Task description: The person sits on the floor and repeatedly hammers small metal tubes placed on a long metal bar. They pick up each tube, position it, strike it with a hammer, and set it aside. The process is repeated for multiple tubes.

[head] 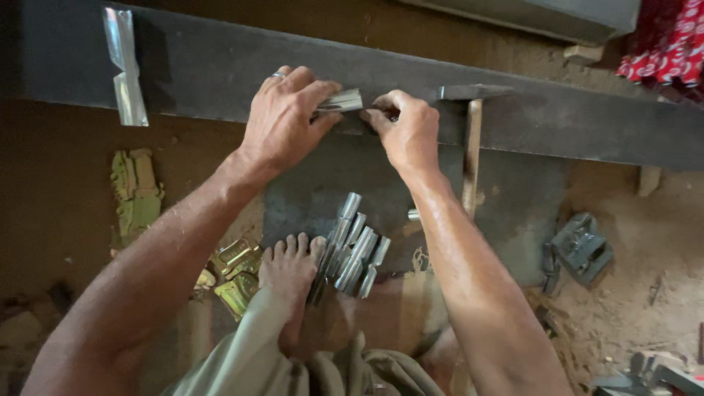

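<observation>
Left hand: closed around one small folded silvery metal piece, thumb below and fingers on top, pressing it against the dark steel beam; a ring sits on one finger.
Right hand: curled nearly closed, fingertips pinched at the beam just beside the end of the same metal piece; I cannot tell whether it grips anything of its own.
Metal piece: lying flat along the beam's edge, between the two hands, touching the left fingers.
Beam: one long dark bar running across the upper part of the scene, slightly slanted, with a strip of clear plastic wrap stuck at its left end.
Hammer: one, its head resting on the beam just right of the right hand, the wooden handle hanging down toward the person.
Silvery channel pieces: a heap on the dark plate below the hands; roughly eight, overlapping, so the count is unsure.
Foot: one bare foot planted beside that heap, toes touching the nearest pieces.
Yellowish brackets: about three or four, stacked left of the foot on the dirt floor.
Grey metal parts: a small cluster lying well apart to the right.
</observation>
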